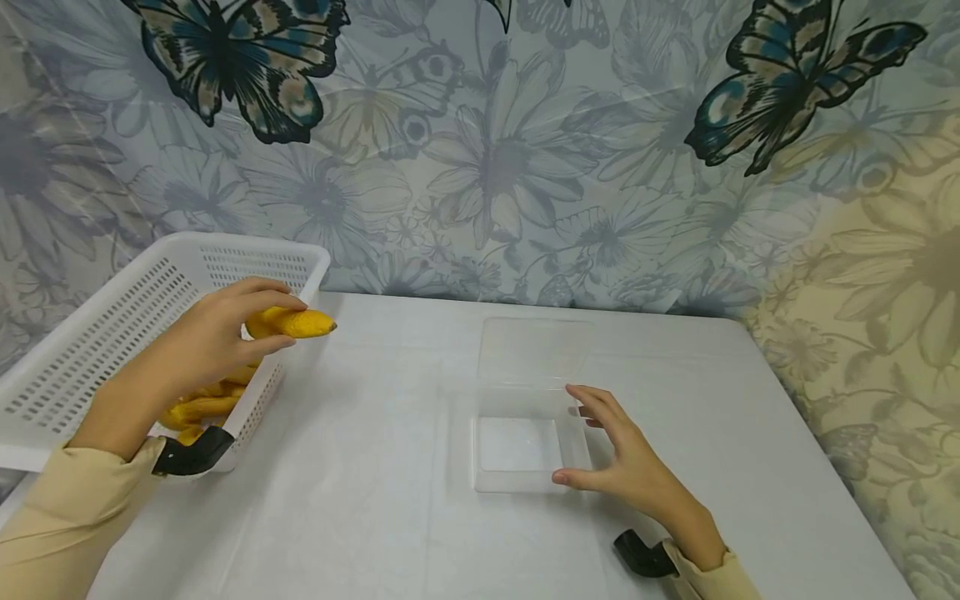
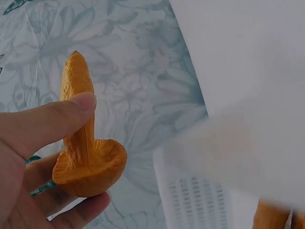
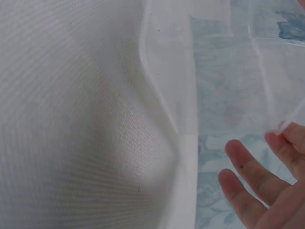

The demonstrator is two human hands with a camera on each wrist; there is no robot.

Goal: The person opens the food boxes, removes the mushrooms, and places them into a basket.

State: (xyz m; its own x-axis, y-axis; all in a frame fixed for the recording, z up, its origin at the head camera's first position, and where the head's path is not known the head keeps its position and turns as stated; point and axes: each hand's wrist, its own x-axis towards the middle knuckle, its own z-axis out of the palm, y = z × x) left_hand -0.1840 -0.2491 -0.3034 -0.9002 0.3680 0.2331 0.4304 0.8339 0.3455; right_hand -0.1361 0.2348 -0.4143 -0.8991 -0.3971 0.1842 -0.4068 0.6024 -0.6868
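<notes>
My left hand [image 1: 217, 333] holds an orange-yellow mushroom, like a chanterelle [image 1: 307, 324], above the right rim of the white basket [image 1: 71, 354]. In the left wrist view, the thumb lies along the mushroom's stem [image 2: 78, 121] and the fingers support its flared, ruffled cap [image 2: 95, 179]. My right hand [image 1: 630, 467] spans the right side of a clear plastic box [image 1: 495, 482], thumb at the front corner and index finger at the back. Two other fingers [image 3: 252, 174] stay off the wall in the right wrist view. The box's hinged lid [image 1: 536, 348] lies folded back.
Several more yellow mushrooms [image 1: 206, 408] lie in the perforated basket, partly hidden by the left arm. A white cloth covers the table [image 1: 360, 500]. Behind it hangs a floral backdrop [image 1: 495, 167] with butterflies. A black device [image 1: 193, 452] sits at the left wrist.
</notes>
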